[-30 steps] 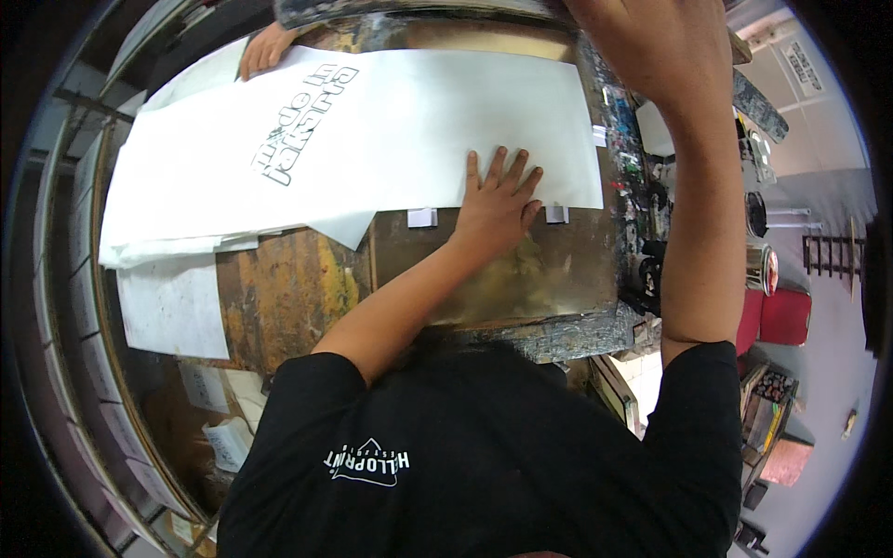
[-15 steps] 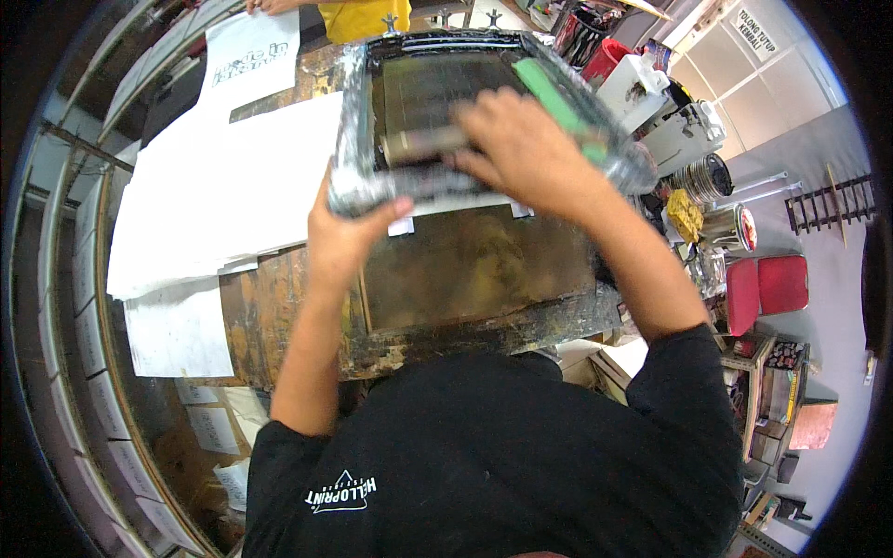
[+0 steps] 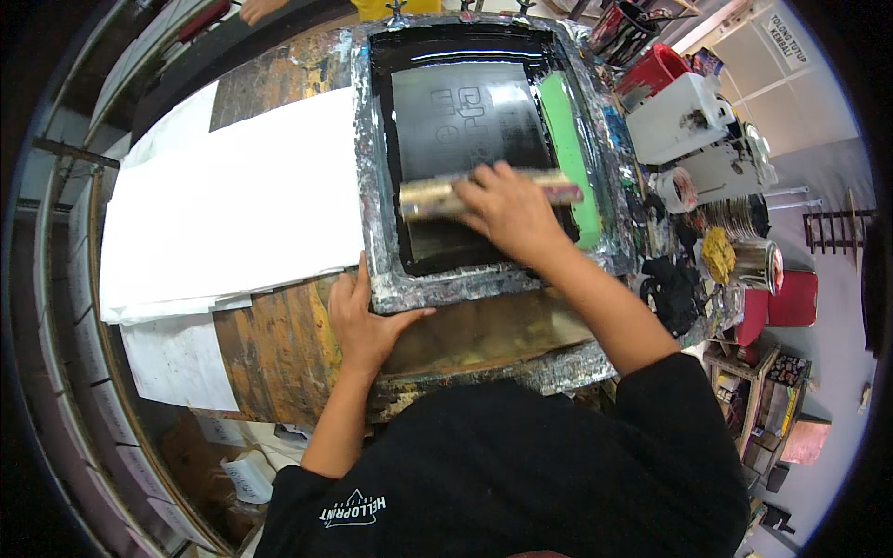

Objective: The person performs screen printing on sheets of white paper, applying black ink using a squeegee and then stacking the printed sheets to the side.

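Observation:
A screen printing frame (image 3: 377, 237) with a smeared grey rim lies flat on the worn table. Dark ink covers its mesh (image 3: 465, 116), where faint letter shapes show. My right hand (image 3: 512, 209) is closed around a wooden-handled squeegee (image 3: 423, 197), which lies crosswise over the near half of the mesh. At the frame's near left corner, my left hand (image 3: 361, 321) touches the rim with thumb and fingers spread apart. A green strip (image 3: 569, 158) lies inside the frame along its right side.
White paper sheets (image 3: 233, 205) are stacked left of the frame. Another person's hand (image 3: 260, 9) shows at the far left. White jugs (image 3: 679, 116), a red container (image 3: 656, 74), a tin (image 3: 758, 265) and a yellow crumpled cloth (image 3: 717, 255) crowd the right side.
The raised, tilted frame has come down flat. The squeegee in my right hand has moved nearer to me. A printed sheet at the far left is gone from view.

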A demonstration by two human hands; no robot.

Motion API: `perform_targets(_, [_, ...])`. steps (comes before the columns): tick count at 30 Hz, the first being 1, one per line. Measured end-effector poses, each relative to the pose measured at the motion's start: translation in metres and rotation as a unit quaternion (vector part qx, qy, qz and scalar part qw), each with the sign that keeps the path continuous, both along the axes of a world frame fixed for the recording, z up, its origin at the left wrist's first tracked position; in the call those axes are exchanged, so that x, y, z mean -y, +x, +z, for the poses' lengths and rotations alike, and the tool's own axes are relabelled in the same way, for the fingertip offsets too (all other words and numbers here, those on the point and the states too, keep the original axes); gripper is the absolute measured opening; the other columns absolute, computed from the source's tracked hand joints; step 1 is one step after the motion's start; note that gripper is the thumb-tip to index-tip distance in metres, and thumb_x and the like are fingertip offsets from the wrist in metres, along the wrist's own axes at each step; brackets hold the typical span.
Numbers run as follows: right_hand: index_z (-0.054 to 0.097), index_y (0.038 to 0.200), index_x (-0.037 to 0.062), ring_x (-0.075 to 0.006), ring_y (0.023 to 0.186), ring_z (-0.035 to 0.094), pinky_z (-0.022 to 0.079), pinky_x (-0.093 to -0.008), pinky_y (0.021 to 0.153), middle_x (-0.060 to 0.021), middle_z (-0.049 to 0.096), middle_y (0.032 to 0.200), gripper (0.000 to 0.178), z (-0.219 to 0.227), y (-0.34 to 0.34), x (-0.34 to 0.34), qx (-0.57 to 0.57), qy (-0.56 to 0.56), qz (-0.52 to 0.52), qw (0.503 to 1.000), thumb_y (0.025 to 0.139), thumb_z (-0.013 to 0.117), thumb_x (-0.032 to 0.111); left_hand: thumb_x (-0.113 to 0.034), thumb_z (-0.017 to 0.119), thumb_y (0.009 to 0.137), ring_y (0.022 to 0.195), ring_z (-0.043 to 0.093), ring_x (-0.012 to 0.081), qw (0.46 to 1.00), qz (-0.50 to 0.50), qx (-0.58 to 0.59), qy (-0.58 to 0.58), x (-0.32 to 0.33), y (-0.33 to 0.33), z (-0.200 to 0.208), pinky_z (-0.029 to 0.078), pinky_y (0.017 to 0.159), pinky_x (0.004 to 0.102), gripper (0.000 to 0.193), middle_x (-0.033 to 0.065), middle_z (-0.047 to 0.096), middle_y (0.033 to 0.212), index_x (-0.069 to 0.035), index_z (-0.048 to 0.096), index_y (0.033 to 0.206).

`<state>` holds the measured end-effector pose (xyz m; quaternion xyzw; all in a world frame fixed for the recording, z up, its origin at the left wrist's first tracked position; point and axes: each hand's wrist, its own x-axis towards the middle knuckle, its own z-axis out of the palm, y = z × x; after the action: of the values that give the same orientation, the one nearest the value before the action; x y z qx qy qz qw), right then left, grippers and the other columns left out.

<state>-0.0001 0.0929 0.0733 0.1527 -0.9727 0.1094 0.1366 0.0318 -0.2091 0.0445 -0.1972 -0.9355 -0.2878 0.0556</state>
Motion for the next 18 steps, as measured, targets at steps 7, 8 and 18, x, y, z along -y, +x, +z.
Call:
perform_targets(7, [0.073,0.114,0.0134,-0.0325,0.105,0.069,0.061,-0.0486,0.081,-0.0092,0.069,0.106,0.037,-0.009,-0.178,-0.050,-0.046,0.057,-0.011,0.997,0.097,0.071,0.047,-0.068,0.099,0.052,0.082,0.053,0.0268,0.999,-0.004,-0.035,0.013,-0.001,-0.002,0.003,0.044,0.075,0.0424,0.129,0.0088,0.051,0.084,0.005,0.059,0.151])
perform_targets(8, [0.072,0.111,0.0126,-0.0324,0.107,0.070,0.061,-0.0479,0.082,-0.0074,0.071,0.108,0.038,-0.003,-0.193,-0.054,-0.042,0.063,-0.014,0.997,0.099,0.070,0.048,-0.067,0.099,0.052,0.082,0.053,0.0267,0.999,-0.003,-0.033,0.016,-0.001,-0.002,0.004,0.044,0.076,0.0423,0.129,0.0088,0.051,0.085,0.005,0.059,0.151])
perform_targets(18, [0.068,0.118,0.0124,-0.0406,0.096,0.071,0.056,-0.0531,0.082,-0.0150,0.067,0.106,0.035,0.073,0.018,-0.017,0.131,-0.043,0.042,0.990,0.098,0.074,0.041,-0.049,0.104,0.058,0.092,0.070,0.0302,0.987,0.000,0.022,0.161,-0.005,0.002,0.003,0.054,0.087,0.0435,0.124,0.0164,0.073,0.100,0.004,0.051,0.156])
